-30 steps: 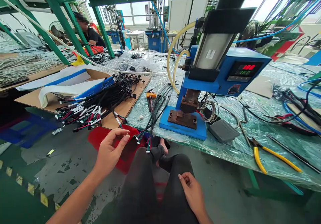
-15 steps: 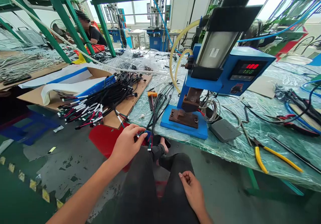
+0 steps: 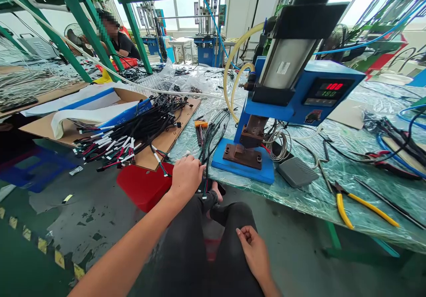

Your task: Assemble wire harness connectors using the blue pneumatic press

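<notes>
My left hand (image 3: 187,176) is closed at the table's front edge, its back towards me. Its fingertips are mostly hidden, beside several black cables (image 3: 210,139) lying on the plastic-covered table. Just right of the hand, thin coloured wires with a white connector (image 3: 204,196) hang over the edge; whether the fingers grip any of them is hidden. My right hand (image 3: 254,255) rests on my thigh, fingers curled in and nothing visible in them. A large pile of black cables (image 3: 143,130) with white-sleeved ends lies on cardboard to the left.
A blue press (image 3: 242,162) with a lit display stands right of the cables. Beside it are a grey foot pedal (image 3: 297,171) and yellow-handled cutters (image 3: 344,204). A red stool (image 3: 144,188) is below the table's left part. Another person (image 3: 124,44) sits at the back left.
My left hand has moved right and slightly up, and its fingers have curled in from a looser pinch. The wires it partly covered at the cardboard's corner now show. My right hand has stayed put.
</notes>
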`<state>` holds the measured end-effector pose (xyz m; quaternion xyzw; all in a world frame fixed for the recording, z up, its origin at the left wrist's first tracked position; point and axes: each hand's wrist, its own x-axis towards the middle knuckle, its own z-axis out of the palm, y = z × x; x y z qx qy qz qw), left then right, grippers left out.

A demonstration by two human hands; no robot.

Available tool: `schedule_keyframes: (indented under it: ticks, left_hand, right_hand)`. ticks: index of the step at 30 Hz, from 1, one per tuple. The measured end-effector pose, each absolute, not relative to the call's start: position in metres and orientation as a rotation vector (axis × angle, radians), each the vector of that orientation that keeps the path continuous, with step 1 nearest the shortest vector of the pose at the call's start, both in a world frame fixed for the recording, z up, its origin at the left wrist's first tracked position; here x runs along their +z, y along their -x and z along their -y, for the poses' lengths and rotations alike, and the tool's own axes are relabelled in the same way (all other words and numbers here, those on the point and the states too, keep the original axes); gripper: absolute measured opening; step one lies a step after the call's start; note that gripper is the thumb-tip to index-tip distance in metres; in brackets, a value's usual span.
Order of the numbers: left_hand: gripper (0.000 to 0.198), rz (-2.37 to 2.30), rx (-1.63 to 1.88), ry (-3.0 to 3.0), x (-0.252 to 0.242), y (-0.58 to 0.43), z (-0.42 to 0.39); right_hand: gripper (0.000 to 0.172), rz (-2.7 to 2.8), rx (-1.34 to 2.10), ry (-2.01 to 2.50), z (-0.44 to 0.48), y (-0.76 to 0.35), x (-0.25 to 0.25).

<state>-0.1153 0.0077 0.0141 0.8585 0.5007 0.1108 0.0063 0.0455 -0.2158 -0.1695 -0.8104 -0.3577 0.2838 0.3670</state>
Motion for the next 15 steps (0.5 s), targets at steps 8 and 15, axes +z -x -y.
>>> schedule_keyframes:
  ticks: [8, 15]
  left_hand:
    - [0.027, -1.605, 0.29, -2.69, 0.015, 0.105, -0.013]
    - [0.027, -1.602, 0.306, -2.673, 0.013, 0.104, -0.016]
  right_hand:
    - [0.041, 0.93, 0.744, 2.073, 0.217, -0.047, -0.168]
    - [0.04, 0.923, 0.753, 2.093, 0.217, -0.047, -0.166]
